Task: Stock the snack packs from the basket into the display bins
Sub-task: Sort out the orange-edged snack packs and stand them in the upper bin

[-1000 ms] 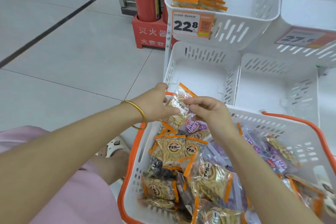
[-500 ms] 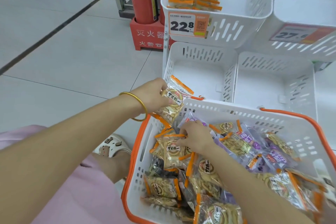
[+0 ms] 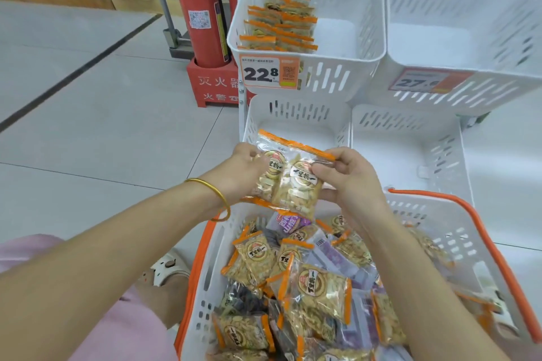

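Note:
Both hands hold a small stack of clear, orange-edged snack packs [image 3: 289, 176] above the far rim of the white basket [image 3: 457, 231] with orange trim. My left hand [image 3: 243, 170] grips the stack's left side and my right hand [image 3: 347, 179] pinches the right side of the front pack. The basket is full of orange-edged and purple packs [image 3: 296, 272]. The upper left display bin [image 3: 366, 47], tagged 22.8, has a row of orange-edged packs [image 3: 281, 23] standing along its left side.
An empty lower left bin [image 3: 296, 117] lies just beyond the hands, with an empty lower right bin [image 3: 445, 155] beside it. The upper right bin [image 3: 469, 17] is empty. A red fire extinguisher [image 3: 201, 17] in its stand is left of the rack. Tiled floor lies to the left.
My right hand came up out of the basket with another orange-edged pack and joined it to the one in my left hand. Both hands now hold the packs higher, over the basket's far rim.

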`<state>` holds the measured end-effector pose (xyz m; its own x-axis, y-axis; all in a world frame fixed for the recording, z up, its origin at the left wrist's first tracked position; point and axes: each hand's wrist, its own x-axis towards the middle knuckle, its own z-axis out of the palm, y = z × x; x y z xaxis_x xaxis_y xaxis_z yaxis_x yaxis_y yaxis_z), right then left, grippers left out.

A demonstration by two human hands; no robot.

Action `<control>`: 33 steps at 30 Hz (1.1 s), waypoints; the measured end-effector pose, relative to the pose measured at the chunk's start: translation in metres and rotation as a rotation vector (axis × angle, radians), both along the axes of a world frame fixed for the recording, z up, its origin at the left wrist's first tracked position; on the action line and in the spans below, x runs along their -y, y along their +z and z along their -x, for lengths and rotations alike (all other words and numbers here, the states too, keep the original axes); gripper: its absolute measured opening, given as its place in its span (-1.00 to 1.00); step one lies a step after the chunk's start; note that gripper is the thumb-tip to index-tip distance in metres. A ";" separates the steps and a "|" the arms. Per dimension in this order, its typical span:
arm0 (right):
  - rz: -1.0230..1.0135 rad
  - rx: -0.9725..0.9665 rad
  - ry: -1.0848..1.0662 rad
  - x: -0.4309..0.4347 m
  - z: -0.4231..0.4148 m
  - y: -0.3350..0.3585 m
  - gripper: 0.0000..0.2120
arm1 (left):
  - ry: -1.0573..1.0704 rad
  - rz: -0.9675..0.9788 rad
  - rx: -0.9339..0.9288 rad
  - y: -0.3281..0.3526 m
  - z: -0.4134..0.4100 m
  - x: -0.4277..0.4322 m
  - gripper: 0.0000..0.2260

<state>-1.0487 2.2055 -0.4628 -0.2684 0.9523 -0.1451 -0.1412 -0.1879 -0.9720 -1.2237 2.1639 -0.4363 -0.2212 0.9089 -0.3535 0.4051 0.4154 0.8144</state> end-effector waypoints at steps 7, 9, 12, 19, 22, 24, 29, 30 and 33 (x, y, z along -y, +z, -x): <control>-0.123 0.169 -0.036 -0.009 0.009 0.019 -0.82 | -0.158 -0.122 0.055 0.013 -0.012 -0.007 -0.55; -0.122 0.172 0.128 -0.021 -0.001 0.033 -0.80 | -0.219 -0.140 0.010 0.019 -0.012 -0.012 -0.52; -0.195 0.239 0.345 -0.047 -0.010 0.061 -0.75 | -0.254 -0.186 0.000 0.035 -0.009 -0.028 -0.45; -0.443 0.395 0.432 -0.131 0.012 0.143 -0.46 | -0.222 -0.437 0.038 0.092 0.008 -0.109 -0.39; -0.499 0.508 0.410 -0.169 0.024 0.165 -0.79 | -0.177 -0.529 -0.040 0.105 0.014 -0.145 -0.43; -0.552 0.505 0.240 -0.198 0.031 0.173 -0.81 | -0.107 -0.634 -0.119 0.105 0.019 -0.167 -0.49; -0.881 0.737 -0.250 -0.273 0.049 0.181 -0.82 | -0.072 -0.745 -0.678 0.080 0.049 -0.213 -0.59; -0.941 0.830 -0.299 -0.284 0.056 0.181 -0.83 | -0.100 -0.730 -0.763 0.074 0.053 -0.219 -0.62; -1.061 0.972 -0.307 -0.307 0.080 0.178 -0.77 | -0.124 -0.747 -0.902 0.063 0.056 -0.228 -0.68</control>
<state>-1.1292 2.5126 -0.2850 -0.2477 0.7261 0.6414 0.7324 0.5738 -0.3667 -1.2792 2.3918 -0.3737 -0.0143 0.8569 0.5152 0.9633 -0.1264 0.2368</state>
